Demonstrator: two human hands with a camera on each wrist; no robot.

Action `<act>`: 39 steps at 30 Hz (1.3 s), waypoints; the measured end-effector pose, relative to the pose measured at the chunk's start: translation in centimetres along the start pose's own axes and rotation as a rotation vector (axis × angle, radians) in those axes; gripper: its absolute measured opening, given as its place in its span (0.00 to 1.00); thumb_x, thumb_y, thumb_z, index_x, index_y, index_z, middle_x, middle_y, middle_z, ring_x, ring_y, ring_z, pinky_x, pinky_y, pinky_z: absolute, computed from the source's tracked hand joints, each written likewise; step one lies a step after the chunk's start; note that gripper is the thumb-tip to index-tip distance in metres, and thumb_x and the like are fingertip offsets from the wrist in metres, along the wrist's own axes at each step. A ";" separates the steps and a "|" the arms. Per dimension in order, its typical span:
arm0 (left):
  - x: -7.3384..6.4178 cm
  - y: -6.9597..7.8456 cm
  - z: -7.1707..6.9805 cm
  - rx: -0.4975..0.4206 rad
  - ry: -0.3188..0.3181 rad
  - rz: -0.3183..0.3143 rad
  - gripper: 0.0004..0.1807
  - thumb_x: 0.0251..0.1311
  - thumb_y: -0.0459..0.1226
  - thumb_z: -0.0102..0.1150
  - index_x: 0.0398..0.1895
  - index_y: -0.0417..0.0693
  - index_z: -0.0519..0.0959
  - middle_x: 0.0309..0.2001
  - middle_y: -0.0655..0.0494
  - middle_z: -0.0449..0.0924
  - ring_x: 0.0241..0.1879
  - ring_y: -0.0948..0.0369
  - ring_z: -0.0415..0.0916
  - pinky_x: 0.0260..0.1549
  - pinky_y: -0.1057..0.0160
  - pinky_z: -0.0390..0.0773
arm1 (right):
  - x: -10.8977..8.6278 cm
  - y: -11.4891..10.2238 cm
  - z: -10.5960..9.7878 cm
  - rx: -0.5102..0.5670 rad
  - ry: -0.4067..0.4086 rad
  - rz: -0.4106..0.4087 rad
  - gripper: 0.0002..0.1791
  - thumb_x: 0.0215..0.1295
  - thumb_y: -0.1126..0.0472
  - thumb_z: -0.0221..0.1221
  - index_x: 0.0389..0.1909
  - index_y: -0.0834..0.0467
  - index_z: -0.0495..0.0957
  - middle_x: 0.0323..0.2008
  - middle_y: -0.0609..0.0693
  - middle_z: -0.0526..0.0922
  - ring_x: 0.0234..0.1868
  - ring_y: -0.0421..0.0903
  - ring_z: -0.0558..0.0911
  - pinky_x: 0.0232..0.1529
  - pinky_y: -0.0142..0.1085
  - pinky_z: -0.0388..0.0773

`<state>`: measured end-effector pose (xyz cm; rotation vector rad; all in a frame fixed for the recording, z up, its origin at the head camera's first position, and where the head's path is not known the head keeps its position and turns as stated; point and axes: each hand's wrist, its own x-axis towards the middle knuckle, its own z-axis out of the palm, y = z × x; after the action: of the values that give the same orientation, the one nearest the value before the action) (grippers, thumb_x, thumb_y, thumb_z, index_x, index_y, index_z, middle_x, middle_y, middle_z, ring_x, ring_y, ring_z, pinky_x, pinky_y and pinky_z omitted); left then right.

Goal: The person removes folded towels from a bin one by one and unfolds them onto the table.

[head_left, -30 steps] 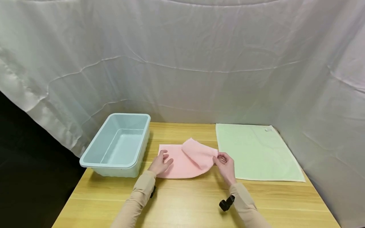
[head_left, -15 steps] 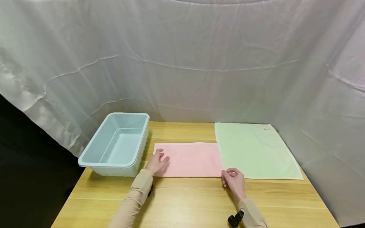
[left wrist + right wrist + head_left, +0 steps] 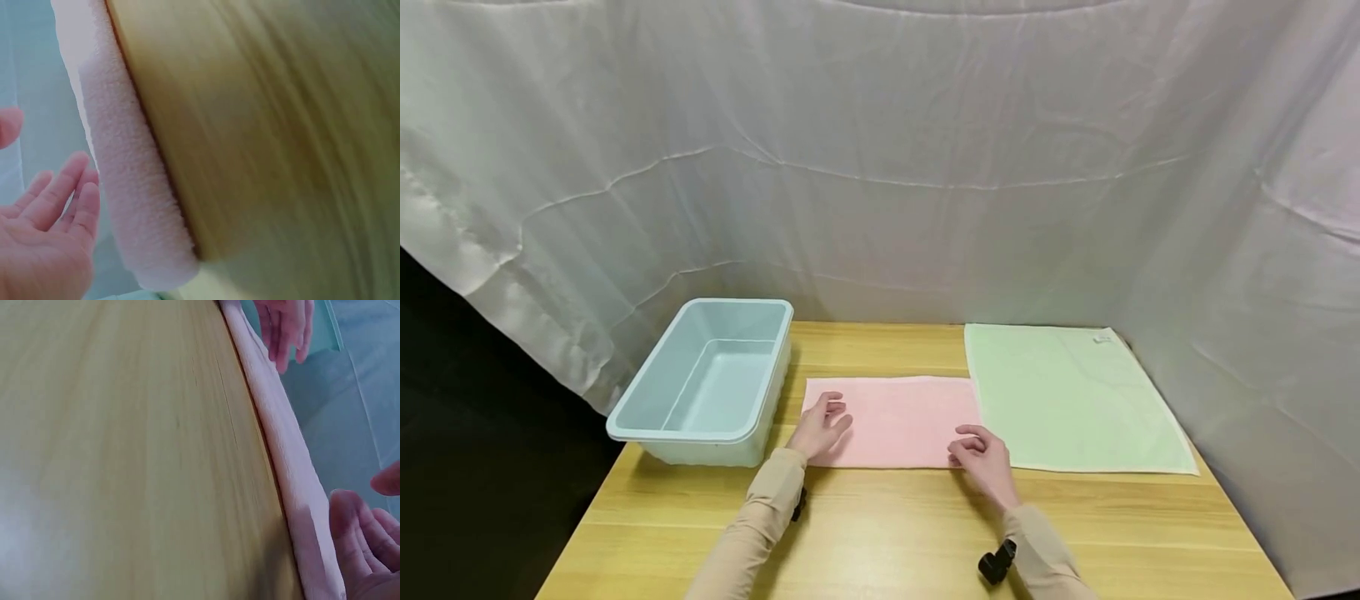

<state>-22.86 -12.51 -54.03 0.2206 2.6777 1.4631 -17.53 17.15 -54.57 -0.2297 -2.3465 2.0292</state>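
A pink towel (image 3: 895, 422), folded into a flat rectangle, lies on the wooden table. My left hand (image 3: 818, 428) is over its left end with relaxed fingers and grips nothing. Around the lower right corner, my right hand (image 3: 985, 462) hovers or touches lightly, its fingers loosely bent and holding nothing. In the left wrist view the towel's thick front edge (image 3: 134, 169) runs beside the left hand (image 3: 50, 244). The right wrist view has the right hand (image 3: 369, 547) close to the towel edge (image 3: 275, 412), thumb apart from the fingers.
A light blue plastic bin (image 3: 700, 437) stands at the left. To the right a pale green towel (image 3: 1075, 400) is spread flat, its left side meeting the pink towel's right end. A grey curtain (image 3: 880, 208) hangs behind the wooden table (image 3: 880, 533).
The pink towel's raised right corner came forward and down, leaving it flat. My right hand let go of that corner and shifted left over the towel. My left hand stayed nearly in place.
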 end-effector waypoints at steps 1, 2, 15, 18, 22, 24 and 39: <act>0.0 -0.1 0.0 -0.001 -0.009 -0.002 0.25 0.69 0.37 0.58 0.65 0.35 0.68 0.61 0.34 0.78 0.64 0.39 0.74 0.68 0.43 0.71 | 0.0 0.0 0.2 -0.026 -0.011 -0.005 0.18 0.60 0.75 0.60 0.52 0.73 0.76 0.32 0.65 0.87 0.27 0.41 0.86 0.34 0.33 0.88; -0.1 -0.2 0.0 -0.001 -0.016 -0.005 0.25 0.69 0.37 0.58 0.65 0.35 0.67 0.61 0.34 0.78 0.64 0.39 0.73 0.68 0.43 0.71 | 0.1 0.0 0.5 -0.053 -0.023 -0.009 0.18 0.60 0.74 0.61 0.53 0.72 0.76 0.34 0.66 0.87 0.28 0.42 0.86 0.35 0.33 0.87; -0.5 -0.6 -0.3 0.019 -0.020 -0.047 0.27 0.68 0.37 0.57 0.66 0.33 0.65 0.61 0.33 0.78 0.66 0.38 0.72 0.69 0.42 0.69 | 0.5 0.0 1.7 -0.260 -0.061 -0.066 0.21 0.57 0.69 0.63 0.53 0.68 0.77 0.41 0.62 0.88 0.42 0.51 0.88 0.47 0.33 0.86; -0.4 -0.5 -0.4 0.022 -0.017 -0.047 0.27 0.69 0.37 0.56 0.66 0.33 0.65 0.61 0.33 0.78 0.65 0.38 0.72 0.68 0.42 0.69 | 0.8 0.0 2.0 -0.257 -0.064 -0.071 0.22 0.56 0.70 0.63 0.53 0.68 0.76 0.43 0.63 0.87 0.43 0.50 0.86 0.45 0.28 0.83; -0.4 -0.6 -0.4 0.027 -0.012 -0.043 0.26 0.69 0.36 0.56 0.66 0.33 0.65 0.61 0.33 0.78 0.64 0.38 0.73 0.67 0.42 0.71 | 1.4 0.1 2.5 -0.260 -0.068 -0.088 0.22 0.55 0.71 0.63 0.53 0.69 0.75 0.45 0.65 0.84 0.45 0.52 0.85 0.48 0.30 0.83; -0.3 -0.8 -0.4 0.029 -0.008 -0.041 0.26 0.69 0.36 0.56 0.65 0.33 0.66 0.61 0.33 0.78 0.64 0.38 0.73 0.67 0.42 0.71 | 1.7 0.2 2.6 -0.270 -0.071 -0.095 0.23 0.56 0.71 0.62 0.54 0.70 0.75 0.45 0.64 0.84 0.46 0.53 0.85 0.51 0.35 0.84; -0.5 -0.8 -0.7 0.047 0.010 -0.034 0.26 0.69 0.36 0.56 0.65 0.31 0.65 0.59 0.32 0.79 0.62 0.37 0.75 0.66 0.43 0.73 | 3.3 -0.3 3.4 -0.342 -0.101 -0.162 0.28 0.58 0.67 0.63 0.59 0.72 0.70 0.51 0.70 0.80 0.55 0.63 0.81 0.63 0.53 0.78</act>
<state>-22.54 -13.64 -54.33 0.1706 2.7122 1.3961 -21.20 14.18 -55.01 0.0567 -2.6638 1.5976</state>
